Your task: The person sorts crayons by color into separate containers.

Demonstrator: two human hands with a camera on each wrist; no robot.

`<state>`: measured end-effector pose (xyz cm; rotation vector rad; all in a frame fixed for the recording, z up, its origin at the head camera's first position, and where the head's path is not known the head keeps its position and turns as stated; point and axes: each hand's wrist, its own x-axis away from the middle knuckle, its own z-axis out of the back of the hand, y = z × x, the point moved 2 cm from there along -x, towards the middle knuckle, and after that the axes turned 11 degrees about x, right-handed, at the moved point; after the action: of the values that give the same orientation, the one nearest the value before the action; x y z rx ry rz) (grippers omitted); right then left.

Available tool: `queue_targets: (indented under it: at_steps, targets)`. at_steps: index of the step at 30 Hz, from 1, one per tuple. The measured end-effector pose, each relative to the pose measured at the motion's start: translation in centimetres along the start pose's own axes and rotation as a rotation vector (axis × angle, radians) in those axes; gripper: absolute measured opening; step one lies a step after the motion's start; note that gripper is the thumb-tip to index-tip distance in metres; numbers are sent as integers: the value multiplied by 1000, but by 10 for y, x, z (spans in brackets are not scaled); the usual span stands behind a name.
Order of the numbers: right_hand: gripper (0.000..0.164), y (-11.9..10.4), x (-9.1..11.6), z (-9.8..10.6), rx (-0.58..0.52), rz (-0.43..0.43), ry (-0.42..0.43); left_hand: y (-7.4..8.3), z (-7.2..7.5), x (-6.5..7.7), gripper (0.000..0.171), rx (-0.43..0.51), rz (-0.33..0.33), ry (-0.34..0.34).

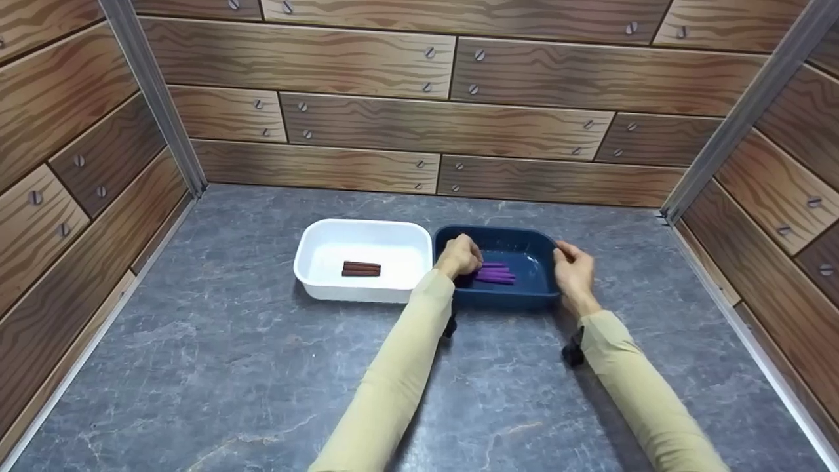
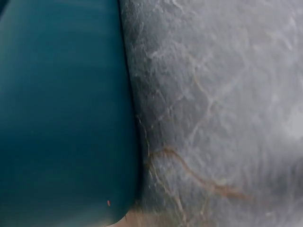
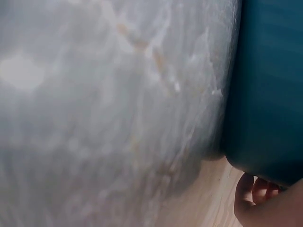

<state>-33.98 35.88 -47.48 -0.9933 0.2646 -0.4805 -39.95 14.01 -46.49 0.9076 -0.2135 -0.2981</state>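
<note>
A dark blue tray [image 1: 505,300] stands on the grey marbled surface, with several slim purple sticks [image 1: 496,275] lying in its left half. My left hand [image 1: 460,254] reaches over the tray's left side, fingers curled, and pinches at the left ends of these sticks; the fingertips are partly hidden. At the right end my right hand [image 1: 574,270] grips the tray's rim. Its curled fingers [image 3: 245,189] show against the tray wall [image 3: 270,94] in the right wrist view. The left wrist view holds only the tray's outer wall [image 2: 66,104] and the surface, not the fingers.
A white tray [image 1: 354,293] stands to the left, close against the blue one. Several dark brown sticks [image 1: 361,269] lie side by side in it. Wood-patterned panels [image 1: 367,121] wall in the back and both sides of the grey surface [image 1: 196,341].
</note>
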Motion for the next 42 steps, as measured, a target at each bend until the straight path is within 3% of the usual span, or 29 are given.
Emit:
queue_targets:
  at_steps: [16, 28, 32, 42]
  targets:
    - [39, -3, 0, -5, -28, 35, -6, -3, 2, -4, 13, -26, 8, -13]
    - [40, -3, -1, -7, -15, 38, -11, -4, 5, -2, 12, 41, 16, -21]
    - [40, -2, -1, -6, -16, 27, -13, -2, 5, -1, 12, 42, -25, 1]
    - [40, 0, 1, 2, -23, 14, -9, 8, 12, 9, 15, 135, -219, 29]
